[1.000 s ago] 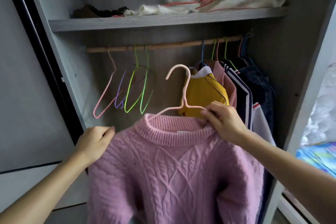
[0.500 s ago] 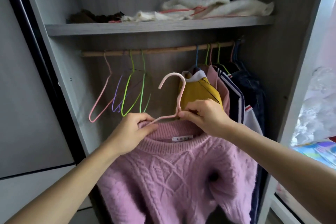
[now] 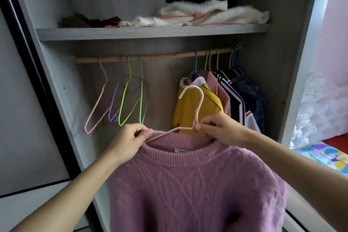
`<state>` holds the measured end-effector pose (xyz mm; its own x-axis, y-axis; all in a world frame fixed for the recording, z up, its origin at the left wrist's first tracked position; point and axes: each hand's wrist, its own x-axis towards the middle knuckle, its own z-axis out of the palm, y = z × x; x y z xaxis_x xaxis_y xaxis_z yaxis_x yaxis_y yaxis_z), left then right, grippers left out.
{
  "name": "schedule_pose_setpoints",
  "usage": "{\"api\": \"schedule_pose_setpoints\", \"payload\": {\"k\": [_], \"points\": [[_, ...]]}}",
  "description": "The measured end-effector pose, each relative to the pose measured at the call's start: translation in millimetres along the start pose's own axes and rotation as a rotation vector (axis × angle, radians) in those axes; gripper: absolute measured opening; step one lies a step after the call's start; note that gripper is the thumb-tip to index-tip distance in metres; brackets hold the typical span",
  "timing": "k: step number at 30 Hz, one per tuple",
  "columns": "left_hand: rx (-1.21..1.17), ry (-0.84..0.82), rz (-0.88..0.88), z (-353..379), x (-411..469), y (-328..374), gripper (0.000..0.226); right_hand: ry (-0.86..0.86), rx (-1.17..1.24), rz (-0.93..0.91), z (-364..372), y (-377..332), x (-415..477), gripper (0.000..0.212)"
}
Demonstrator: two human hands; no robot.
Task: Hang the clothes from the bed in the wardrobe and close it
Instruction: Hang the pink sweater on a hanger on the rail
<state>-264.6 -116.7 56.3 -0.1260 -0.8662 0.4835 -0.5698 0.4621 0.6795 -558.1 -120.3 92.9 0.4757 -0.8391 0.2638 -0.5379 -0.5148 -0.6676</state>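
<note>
A pink cable-knit sweater (image 3: 195, 184) hangs on a pale pink hanger (image 3: 197, 107) in front of the open wardrobe. My left hand (image 3: 128, 141) pinches the sweater's collar and the hanger's left arm. My right hand (image 3: 220, 128) grips the hanger at the base of its hook, by the collar's right side. The hook stands below the wooden rail (image 3: 154, 56), in front of a yellow garment (image 3: 190, 111). The bed (image 3: 327, 154) shows at the right edge.
Empty pink, purple and green hangers (image 3: 120, 100) hang on the rail's left part. Several hung garments (image 3: 239, 96) fill its right end. A shelf (image 3: 150, 31) above carries folded white and dark fabric. The sliding door (image 3: 22, 118) stands at the left.
My left hand moved from the sweater's shoulder to the collar by the hanger's arm. My right hand shifted along the hanger to the base of its hook. The camera view moved closer to the wardrobe.
</note>
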Motion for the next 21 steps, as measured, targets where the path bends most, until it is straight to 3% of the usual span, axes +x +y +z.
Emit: {"api": "schedule_pose_setpoints", "payload": {"k": [3, 6, 10, 13, 18, 21], "points": [[-0.018, 0.05, -0.047, 1, 8, -11, 0.005, 0.024, 0.105, 0.178, -5, 1, 0, 0.029], [0.008, 0.09, -0.096, -4, 10, -20, 0.004, 0.099, 0.18, 0.397, -15, 1, 3, 0.03], [0.06, 0.044, -0.083, -4, 14, -26, 0.008, 0.185, 0.424, 0.533, -16, -11, 15, 0.025], [0.093, 0.059, -0.053, -4, 25, -23, 0.007, 0.214, 0.51, 0.544, -15, -28, 36, 0.02], [0.223, 0.173, -0.025, -13, 55, -26, 0.002, 0.367, 0.64, 0.411, -29, -50, 99, 0.014], [0.267, 0.2, -0.029, -22, 72, -28, 0.005, 0.429, 0.473, 0.394, -46, -40, 152, 0.009]]}}
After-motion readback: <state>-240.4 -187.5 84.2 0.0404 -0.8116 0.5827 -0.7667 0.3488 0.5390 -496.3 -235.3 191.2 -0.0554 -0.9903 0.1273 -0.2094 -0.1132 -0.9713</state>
